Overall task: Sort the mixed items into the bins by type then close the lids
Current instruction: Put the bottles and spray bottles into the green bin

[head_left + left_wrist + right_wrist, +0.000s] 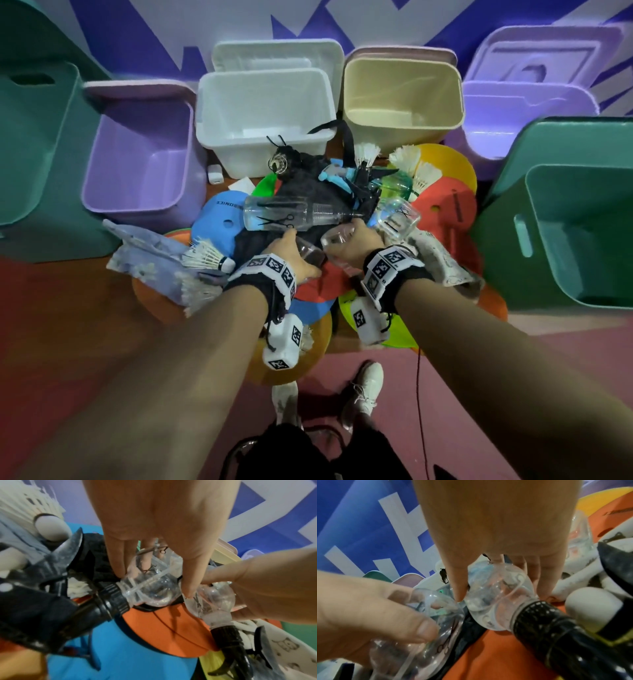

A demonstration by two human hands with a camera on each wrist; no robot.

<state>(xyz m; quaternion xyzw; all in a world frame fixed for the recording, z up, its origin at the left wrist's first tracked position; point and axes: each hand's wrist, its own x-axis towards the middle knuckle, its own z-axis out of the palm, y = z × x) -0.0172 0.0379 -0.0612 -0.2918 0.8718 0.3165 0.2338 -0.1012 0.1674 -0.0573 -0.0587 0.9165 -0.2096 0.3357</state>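
Observation:
A heap of mixed items lies on the floor before the open bins: clear spray bottles, white shuttlecocks, flat coloured discs, cloths and a black mesh bag. My left hand grips a clear spray bottle by its body, its black spray head pointing back toward my wrist. Right beside it, my right hand grips a second clear spray bottle with a black cap. The two hands almost touch. Another clear bottle lies across the heap just beyond them.
Open bins ring the heap: purple, white, beige, lavender, with green ones far left and right. Their lids stand up behind them. A patterned cloth lies right of my right wrist, a bluish cloth lies left.

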